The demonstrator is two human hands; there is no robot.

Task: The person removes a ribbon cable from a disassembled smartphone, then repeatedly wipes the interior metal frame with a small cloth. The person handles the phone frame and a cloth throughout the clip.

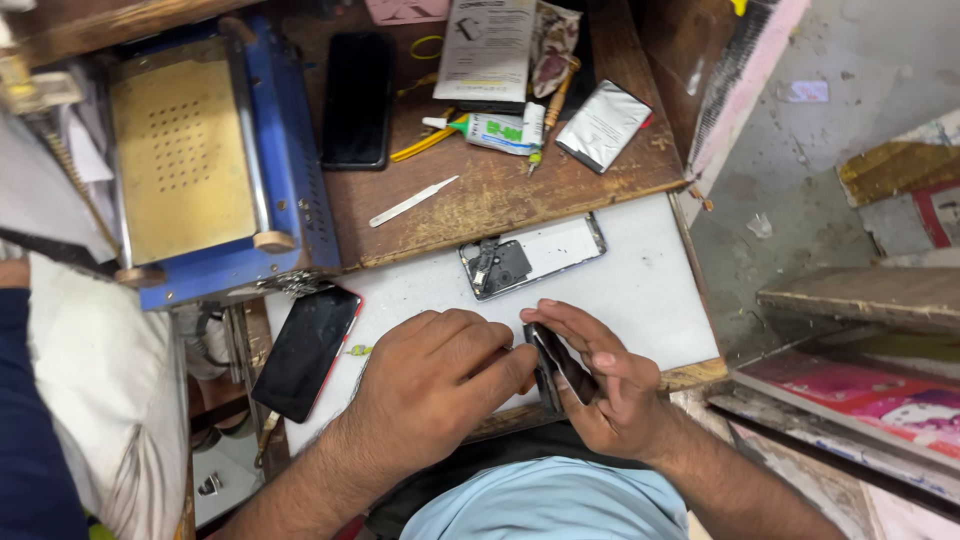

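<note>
- The right hand point(610, 390) cradled a dark phone point(556, 365) on edge above the near edge of the white mat point(650, 290), fingers curled round its far side and thumb lying along its upper edge.
- The left hand point(435, 375) lay palm down on the mat just beside it, fingers pressed together, fingertips point(520, 360) touching the phone's near end; whether they pinched anything could not be told.
- An opened phone shell point(535, 255), pale inside with a dark part at its left end, lay on the mat's far edge, just beyond both hands.
- A black phone with a red rim point(305, 350) lay tilted at the mat's left edge, overhanging it.
- On the wooden desk point(500, 195) behind the mat, a thin pale blade-like tool point(412, 202) lay near the middle.
- Another black phone point(357, 98) lay toward the far edge of the desk, lengthwise.
- A silver flat pack point(603, 125) lay near the desk's right edge, with a small tube point(490, 130) just left of it.
- A blue machine with a brass-coloured perforated plate point(185, 160) stood at the left end of the desk.
</note>
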